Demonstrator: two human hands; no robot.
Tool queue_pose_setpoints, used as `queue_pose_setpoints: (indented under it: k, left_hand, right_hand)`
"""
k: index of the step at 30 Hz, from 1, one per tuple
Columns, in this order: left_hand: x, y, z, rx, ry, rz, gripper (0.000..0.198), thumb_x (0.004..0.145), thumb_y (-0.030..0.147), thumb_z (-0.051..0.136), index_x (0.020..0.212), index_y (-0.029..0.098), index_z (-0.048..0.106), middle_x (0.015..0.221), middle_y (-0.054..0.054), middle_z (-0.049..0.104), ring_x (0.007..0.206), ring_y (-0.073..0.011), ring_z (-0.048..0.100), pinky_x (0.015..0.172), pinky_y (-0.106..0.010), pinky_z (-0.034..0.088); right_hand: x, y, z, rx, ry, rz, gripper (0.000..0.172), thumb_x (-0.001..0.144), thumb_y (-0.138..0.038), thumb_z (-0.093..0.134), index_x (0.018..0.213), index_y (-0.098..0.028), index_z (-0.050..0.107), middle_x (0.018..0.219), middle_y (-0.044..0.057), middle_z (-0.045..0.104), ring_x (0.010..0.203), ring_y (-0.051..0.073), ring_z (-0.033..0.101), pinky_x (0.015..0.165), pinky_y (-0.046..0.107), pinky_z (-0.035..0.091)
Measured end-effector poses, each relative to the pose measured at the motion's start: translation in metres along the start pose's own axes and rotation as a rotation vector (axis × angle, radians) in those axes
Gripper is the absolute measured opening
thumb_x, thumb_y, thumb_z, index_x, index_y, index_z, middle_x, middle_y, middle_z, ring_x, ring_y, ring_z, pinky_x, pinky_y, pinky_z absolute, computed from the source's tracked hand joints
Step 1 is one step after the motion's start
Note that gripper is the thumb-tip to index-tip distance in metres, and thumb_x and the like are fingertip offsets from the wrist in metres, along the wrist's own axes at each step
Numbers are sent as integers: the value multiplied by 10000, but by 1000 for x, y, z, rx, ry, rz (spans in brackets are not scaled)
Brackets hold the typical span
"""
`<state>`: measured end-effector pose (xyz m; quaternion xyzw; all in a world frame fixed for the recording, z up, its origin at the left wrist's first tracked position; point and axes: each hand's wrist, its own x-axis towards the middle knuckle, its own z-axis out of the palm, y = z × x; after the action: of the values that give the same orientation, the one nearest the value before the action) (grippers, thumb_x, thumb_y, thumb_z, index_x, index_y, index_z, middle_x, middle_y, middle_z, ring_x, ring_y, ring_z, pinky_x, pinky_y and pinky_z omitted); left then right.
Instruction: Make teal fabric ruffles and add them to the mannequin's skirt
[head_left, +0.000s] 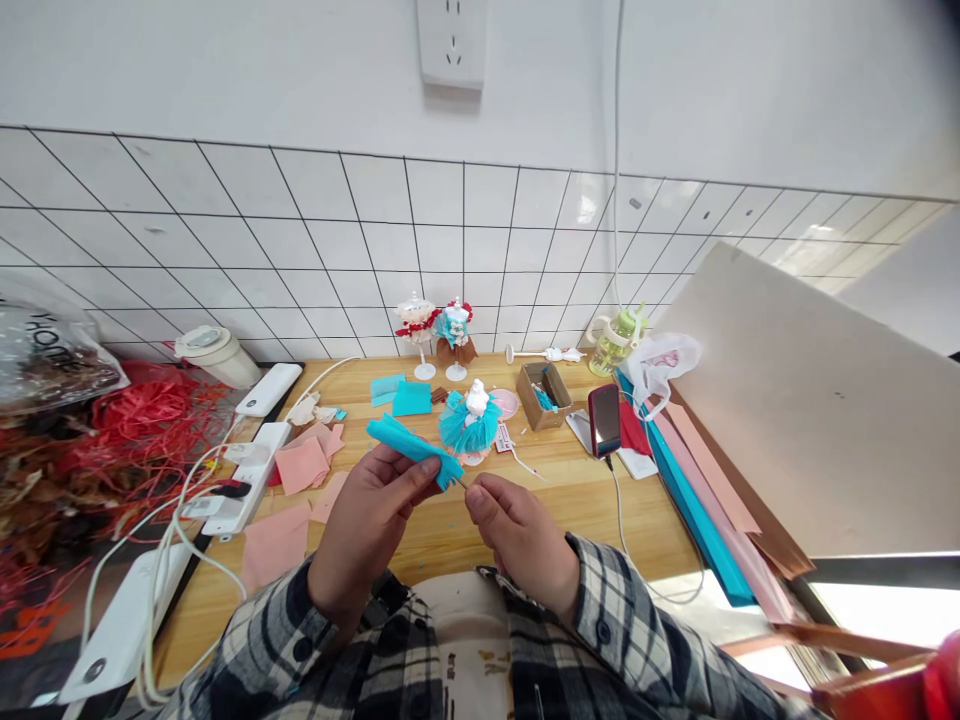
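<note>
My left hand (364,525) is closed around a strip of blue crepe paper (409,443), which slants down toward the right. A thin stick (460,483) pokes out of the paper's lower right end, and my right hand (521,528) pinches its tip between thumb and fingers. Just beyond the hands stands a small white dress form (476,398) with a ruffled blue paper skirt (466,430). Farther back are two dressed stands, one with a cream and red outfit (415,322) and the other with a blue bodice (454,328) and brown skirt.
Pink paper pieces (277,540) and blue squares (412,398) lie on the wooden table (442,540). A cardboard box (544,395), a phone (604,420) on its cable and a green bottle (619,340) are to the right. Power strips (247,480) with cables line the left.
</note>
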<state>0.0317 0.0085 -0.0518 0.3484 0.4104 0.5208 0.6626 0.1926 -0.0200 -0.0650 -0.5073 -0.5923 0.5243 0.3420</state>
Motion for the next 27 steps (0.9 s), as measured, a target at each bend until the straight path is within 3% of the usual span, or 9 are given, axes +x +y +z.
queue_pose_setpoints:
  k: [9,27]
  left_hand:
    - [-1,0,2,-16,30,10,170,681,204,775,830,199,693,734,18,709,700,-125,641,671,-228,532]
    - [-3,-2,-1,54,-21,32,128,714,224,758,816,199,686,740,27,706,726,-128,648,697,-228,534]
  right_hand:
    - [-2,-2,0,17,-7,-16,377,914,-489,417,680,-193,428,522,-69,354,446,66,331,444,209,243]
    - [-2,-1,0,22,-27,-25,413,920,-497,398,637,-198,366,491,-75,331,435,64,314,449,215,226]
